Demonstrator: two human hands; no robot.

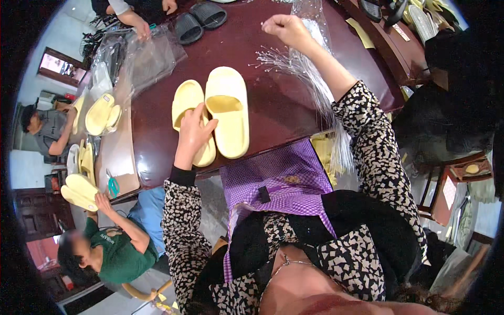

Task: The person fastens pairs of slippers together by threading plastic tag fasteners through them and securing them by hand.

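Hazards, left to right. The teal-handled scissors (pixel 113 186) lie at the table's left corner; a knock from the co-worker's arm (pixel 127 226) beside that corner could send them to the floor. The clear plastic bags (pixel 152 55) overlap loosely and could slide or catch if brushed. The left yellow slide sandal (pixel 187 94) lies on the maroon table (pixel 281 113) under the person's left hand (pixel 194 134). The fingers bend over its strap opening and the thumb is spread toward the right yellow slide sandal (pixel 231 123); whether the strap is pinched cannot be told. A downward push at the heels could tip either sandal over the near edge. The right hand (pixel 278 27) is raised, fingertips pressed together; whether they pinch anything cannot be told. The white plastic strands (pixel 314 84) splay below it and could tangle or drag along if the sleeve (pixel 362 107) catches them.

Clearances, left to right. Bags limit travel at the left. The black slides (pixel 199 22) bound the far side. Both heels stand near the front edge, just above the purple gingham apron (pixel 275 176), leaving little margin. The widest room for moving lies between the right sandal and the strands.
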